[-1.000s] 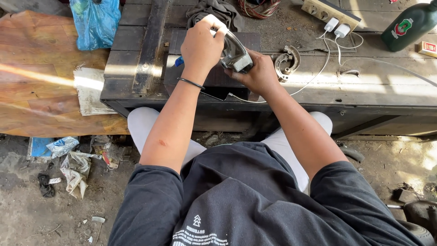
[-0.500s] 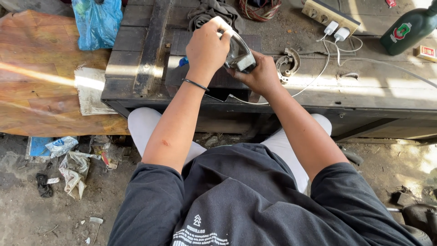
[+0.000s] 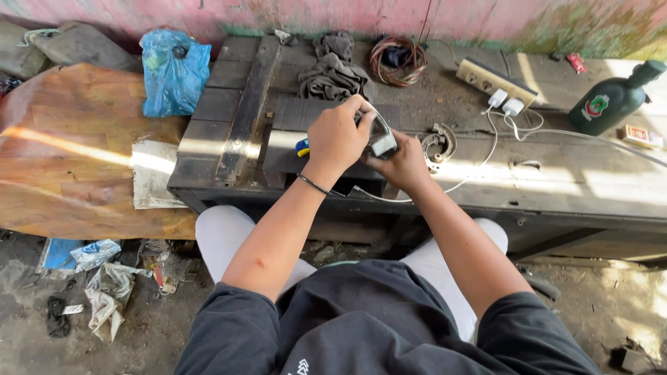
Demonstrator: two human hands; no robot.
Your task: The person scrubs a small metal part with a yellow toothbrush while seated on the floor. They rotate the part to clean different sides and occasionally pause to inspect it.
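Observation:
Both my hands meet over a dark wooden workbench (image 3: 556, 187). My left hand (image 3: 338, 137) is closed over the top of a small dark device with a white end (image 3: 383, 143). A thin dark band circles that wrist. From below and the right, my right hand (image 3: 403, 165) grips the same device. A white cable (image 3: 479, 170) trails from under my hands toward the right. Just left of my left hand, a small blue and yellow object (image 3: 301, 146) lies on the bench. My fingers hide most of the device.
On the bench lie a grey rag (image 3: 333, 78), a coil of wire (image 3: 396, 61), a power strip with two white plugs (image 3: 497, 83), a green bottle (image 3: 611, 101) and a small box (image 3: 640, 135). A blue plastic bag (image 3: 174, 73) sits on a wooden board (image 3: 62, 160). Litter (image 3: 104, 292) covers the ground.
My hands have stayed together on the device, shifting only slightly. The camera has tilted, so more of the bench and wall shows.

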